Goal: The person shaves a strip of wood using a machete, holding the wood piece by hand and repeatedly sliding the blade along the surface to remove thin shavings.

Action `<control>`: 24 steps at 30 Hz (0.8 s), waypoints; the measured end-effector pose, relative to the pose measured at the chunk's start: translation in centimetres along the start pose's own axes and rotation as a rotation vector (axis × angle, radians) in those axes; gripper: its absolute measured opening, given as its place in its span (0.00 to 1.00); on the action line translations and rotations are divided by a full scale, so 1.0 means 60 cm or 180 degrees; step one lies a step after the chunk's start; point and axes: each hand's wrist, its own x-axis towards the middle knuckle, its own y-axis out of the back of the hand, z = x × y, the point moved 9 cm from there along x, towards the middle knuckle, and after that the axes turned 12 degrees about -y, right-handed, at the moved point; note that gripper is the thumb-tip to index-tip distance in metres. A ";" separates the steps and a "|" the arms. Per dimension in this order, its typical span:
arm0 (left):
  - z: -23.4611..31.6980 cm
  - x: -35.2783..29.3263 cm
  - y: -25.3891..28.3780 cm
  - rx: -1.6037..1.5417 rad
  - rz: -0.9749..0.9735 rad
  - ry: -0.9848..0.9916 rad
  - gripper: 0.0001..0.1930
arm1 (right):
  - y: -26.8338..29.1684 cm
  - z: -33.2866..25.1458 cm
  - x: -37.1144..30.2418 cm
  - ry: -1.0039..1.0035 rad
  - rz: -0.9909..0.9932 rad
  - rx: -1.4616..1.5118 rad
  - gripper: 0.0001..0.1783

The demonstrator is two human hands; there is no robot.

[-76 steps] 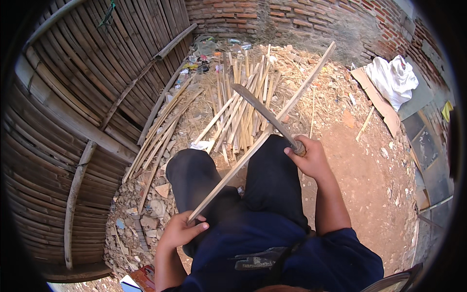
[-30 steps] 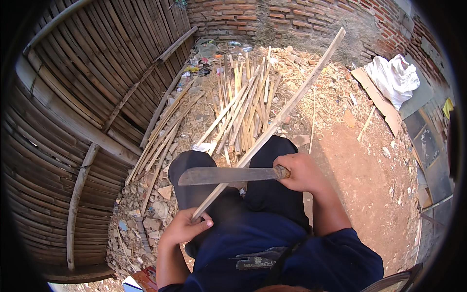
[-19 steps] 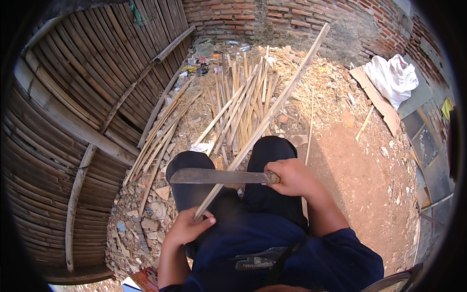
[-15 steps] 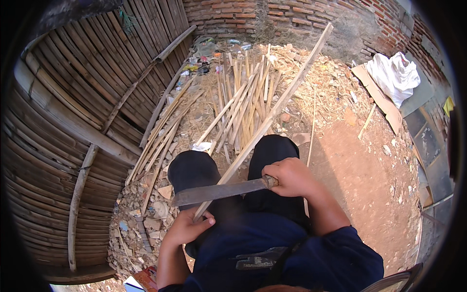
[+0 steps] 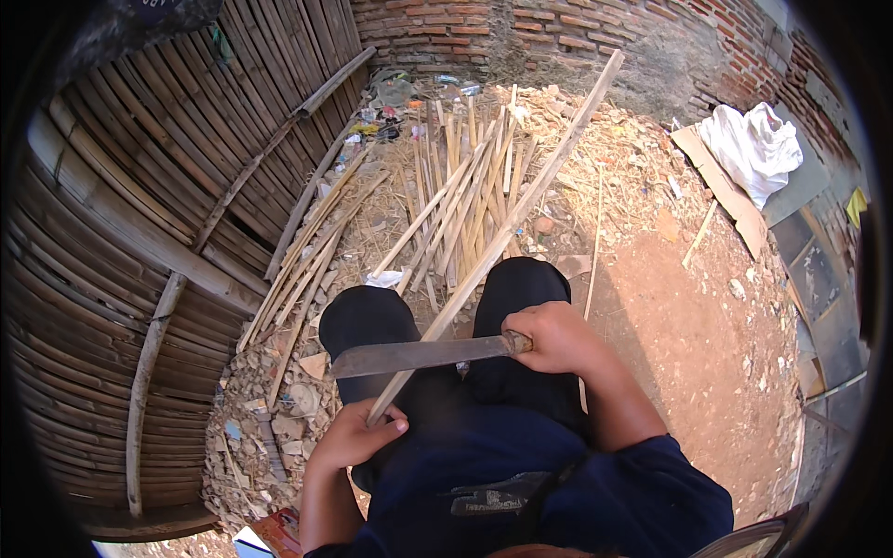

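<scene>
My right hand is wrapped round the wooden handle of a machete. Its broad, dull blade points left and lies across a long wooden strip above my lap. Near its lower end, the strip is gripped by my left hand, thumb along one side. From there it slants up and away to the right, past my knees, its far end towards the brick wall. The blade crosses the strip a little beyond my left hand; I cannot tell whether the edge bites into the wood.
Beyond my knees lies a heap of cut wooden strips, with more strips beside the bamboo wall on the left. A brick wall closes the back. At the right are cardboard and a white sack. Rubble and wood shavings cover the ground.
The strip's far end has shifted slightly left and down. The machete blade has tilted a little, its tip slightly higher. Both hands keep their grips.
</scene>
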 end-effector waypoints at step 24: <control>-0.002 -0.052 0.064 0.0033 -0.0087 0.0257 0.13 | 0.088 0.078 -0.019 -0.0699 0.0830 0.0370 0.18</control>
